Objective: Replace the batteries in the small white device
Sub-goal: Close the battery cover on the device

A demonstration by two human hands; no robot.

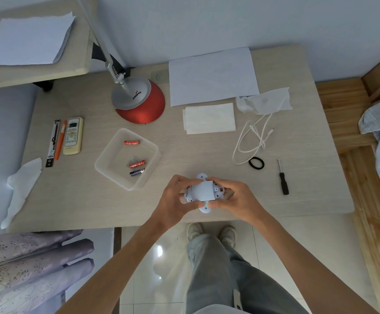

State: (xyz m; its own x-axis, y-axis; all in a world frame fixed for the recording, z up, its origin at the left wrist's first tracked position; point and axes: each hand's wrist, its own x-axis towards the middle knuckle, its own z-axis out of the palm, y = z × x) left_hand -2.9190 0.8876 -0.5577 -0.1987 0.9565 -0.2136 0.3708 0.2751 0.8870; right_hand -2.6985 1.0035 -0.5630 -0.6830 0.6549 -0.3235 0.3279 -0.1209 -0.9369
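Observation:
Just above the table's front edge I hold the small white device (202,191), its flat back cover facing up and white tabs sticking out at top and bottom. My left hand (175,198) grips its left side, fingers curled around it. Gripping the right side is my right hand (230,196), beside a small red part on the device. To the left stands a clear plastic tray (107,155) holding two red batteries (132,142) (137,164) and one dark battery (137,172). A black-handled screwdriver (283,180) lies to the right on the table.
A red and silver desk lamp (139,103) stands at the back. White paper (211,75), a folded tissue (209,118), a white cable (252,139), a black hair tie (256,163), a plastic bag (266,102) lie right of centre. A remote (73,135) and pens (57,141) lie left.

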